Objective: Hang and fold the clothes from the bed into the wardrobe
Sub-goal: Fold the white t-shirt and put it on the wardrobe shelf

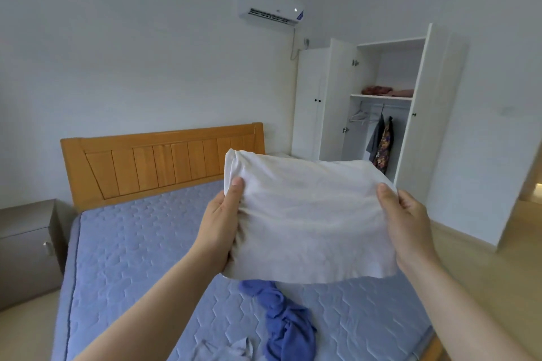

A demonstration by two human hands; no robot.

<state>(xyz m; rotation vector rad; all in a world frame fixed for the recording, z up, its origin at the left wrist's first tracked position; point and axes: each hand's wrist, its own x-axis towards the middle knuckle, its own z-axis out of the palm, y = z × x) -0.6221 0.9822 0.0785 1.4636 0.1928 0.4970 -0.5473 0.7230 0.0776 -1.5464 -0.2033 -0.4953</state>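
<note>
While left hand (225,214) and right hand (406,220) pinch the folded white garment (308,214) above the bed (140,243), keep edges level carrying to the far-right wardrobe (416,102) shelf.

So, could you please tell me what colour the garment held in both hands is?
White garment, best seen in head view.

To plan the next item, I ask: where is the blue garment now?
In the head view the blue garment lies crumpled on the mattress, low and centre, below the held white cloth, right of a grey garment.
</note>
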